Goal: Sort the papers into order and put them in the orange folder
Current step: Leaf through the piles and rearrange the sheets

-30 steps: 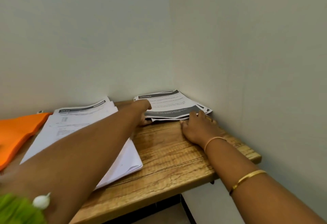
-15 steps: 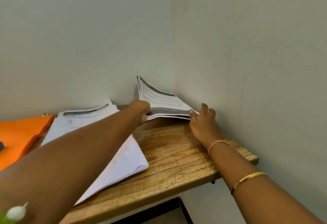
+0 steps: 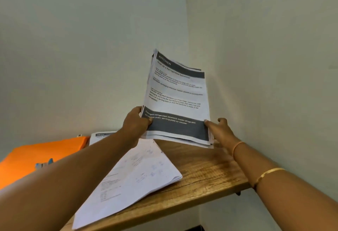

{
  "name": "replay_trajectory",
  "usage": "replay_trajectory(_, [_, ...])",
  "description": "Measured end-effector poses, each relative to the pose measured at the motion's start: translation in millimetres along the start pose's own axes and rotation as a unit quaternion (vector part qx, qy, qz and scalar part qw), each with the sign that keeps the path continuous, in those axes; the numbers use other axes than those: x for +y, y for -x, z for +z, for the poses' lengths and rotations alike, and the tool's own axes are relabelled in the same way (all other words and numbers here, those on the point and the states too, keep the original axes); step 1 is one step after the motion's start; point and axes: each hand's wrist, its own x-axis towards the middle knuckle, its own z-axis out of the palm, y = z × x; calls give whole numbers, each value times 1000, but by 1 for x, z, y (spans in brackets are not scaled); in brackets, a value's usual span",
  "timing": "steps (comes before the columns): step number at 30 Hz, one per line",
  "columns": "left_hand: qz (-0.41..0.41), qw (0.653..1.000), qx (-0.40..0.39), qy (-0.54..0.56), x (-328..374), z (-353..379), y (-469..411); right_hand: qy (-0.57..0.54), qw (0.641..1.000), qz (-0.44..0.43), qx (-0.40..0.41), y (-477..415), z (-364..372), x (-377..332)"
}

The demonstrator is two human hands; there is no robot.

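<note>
we take this for a small paperwork corner, an office or study nook. two bare pale walls [image 3: 91, 48] meet in a corner right of centre, and a narrow wooden desktop [image 3: 210, 168] set against them crosses the lower half of the frame. on it lie loose papers [image 3: 139, 172] at lower centre and an orange folder [image 3: 45, 150] at the left edge. printed sheets [image 3: 177, 93] with dark header bands stand at centre.

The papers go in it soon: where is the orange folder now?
In the head view the orange folder lies flat at the left end of the table, just left of the loose white paper stack, partly hidden by the left forearm.
</note>
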Motion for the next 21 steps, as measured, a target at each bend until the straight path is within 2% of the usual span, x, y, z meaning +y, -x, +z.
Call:
replay_trajectory(3, [-4,998,-54,17,2,-9,9,-105,993,25,-52,-2,-5,-21])
replay_trajectory(8, [-27,988,-148,22,1,-13,22,-87,994,-59,40,3,-17,-57])
replay_trajectory(12, [-4,981,-195,1,5,-1,30,-57,988,-122,72,13,-22,-68])
replay_trajectory(14, [25,985,-169,13,11,7,32,-58,984,-147,79,19,-22,-67])
replay_trajectory(17, [78,995,-60,20,20,20,30,-77,977,-176,96,24,-22,-60])
replay_trajectory(19, [80,997,7,22,24,27,29,-83,971,-189,118,25,-25,-54])
replay_trajectory(21, [80,996,39,25,26,34,28,-66,968,-199,139,26,-30,-47])
